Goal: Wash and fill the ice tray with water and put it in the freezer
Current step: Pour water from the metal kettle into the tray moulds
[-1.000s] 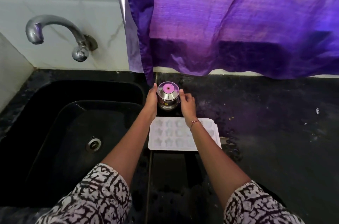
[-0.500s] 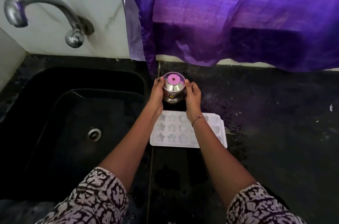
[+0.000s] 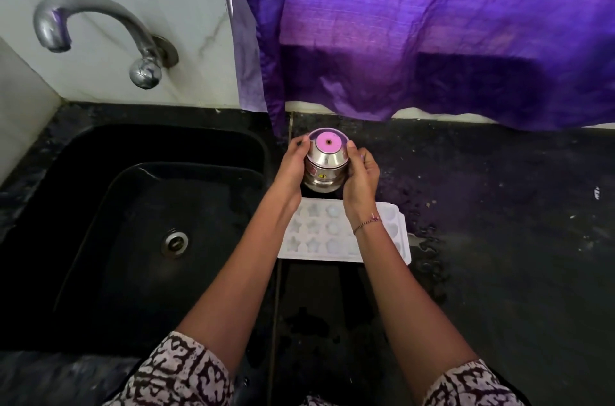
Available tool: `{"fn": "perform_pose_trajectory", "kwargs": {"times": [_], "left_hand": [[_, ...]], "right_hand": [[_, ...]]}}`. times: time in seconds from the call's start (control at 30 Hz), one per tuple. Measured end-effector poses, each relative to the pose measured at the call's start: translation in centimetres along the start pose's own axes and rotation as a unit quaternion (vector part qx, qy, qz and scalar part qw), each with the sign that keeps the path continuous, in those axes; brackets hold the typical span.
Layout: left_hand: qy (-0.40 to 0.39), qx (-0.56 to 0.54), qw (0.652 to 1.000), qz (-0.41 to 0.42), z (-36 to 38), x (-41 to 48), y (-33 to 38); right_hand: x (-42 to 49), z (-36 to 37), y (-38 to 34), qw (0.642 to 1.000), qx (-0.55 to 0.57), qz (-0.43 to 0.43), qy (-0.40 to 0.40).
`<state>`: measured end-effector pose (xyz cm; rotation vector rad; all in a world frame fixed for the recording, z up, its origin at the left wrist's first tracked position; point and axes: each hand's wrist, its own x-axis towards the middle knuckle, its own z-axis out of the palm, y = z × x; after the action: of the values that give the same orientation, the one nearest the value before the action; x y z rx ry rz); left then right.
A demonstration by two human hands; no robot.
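A white ice tray (image 3: 319,232) with star and round moulds lies flat on the black counter just right of the sink; my right forearm crosses over part of it. Behind the tray, a small steel pot (image 3: 326,166) with water reflecting purple in its mouth is held between both hands. My left hand (image 3: 293,166) grips its left side and my right hand (image 3: 361,177) grips its right side. The pot sits slightly above or on the counter; I cannot tell which.
A black sink (image 3: 100,206) with a metal drain (image 3: 174,243) fills the left. A steel tap (image 3: 100,29) juts from the white tiled wall above it. A purple curtain (image 3: 432,29) hangs behind the wet black counter (image 3: 499,222).
Both hands have closed more firmly round the pot and it appears raised and nearer the tray. The ice tray has not moved.
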<state>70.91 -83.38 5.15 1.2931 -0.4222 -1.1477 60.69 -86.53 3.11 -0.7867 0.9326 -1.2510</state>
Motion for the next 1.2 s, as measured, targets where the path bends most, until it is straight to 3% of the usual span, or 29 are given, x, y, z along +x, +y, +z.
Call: {"fn": "perform_pose_trajectory", "kwargs": {"times": [0.23,0.33,0.43,0.53,0.6,1.2], "left_hand": [[-0.039,-0.012,0.999,0.011,-1.7,-2.1,-0.1],[0.047,0.003,0.999,0.016,-3.3,-2.4,-0.3],[0.146,0.102,0.984,-0.014,-5.7,-2.1,-2.0],[0.198,0.206,0.957,-0.054,-7.5,-2.5,-4.2],[0.219,0.218,0.949,-0.071,-8.1,-3.0,-5.4],[0.167,0.098,0.973,-0.128,-8.9,-5.1,-6.8]], "right_hand": [[-2.2,-0.6,-1.5,1.0,-0.003,0.003,0.027],[-3.2,-1.3,-1.8,0.999,-0.026,0.001,0.027],[-4.0,-2.0,-2.0,0.997,-0.075,-0.009,0.016],[-4.5,-2.3,-2.2,0.992,-0.124,-0.013,0.003],[-4.8,-2.4,-2.2,0.99,-0.142,-0.017,-0.004],[-5.7,-2.2,-3.1,0.948,-0.301,-0.097,-0.033]]}}
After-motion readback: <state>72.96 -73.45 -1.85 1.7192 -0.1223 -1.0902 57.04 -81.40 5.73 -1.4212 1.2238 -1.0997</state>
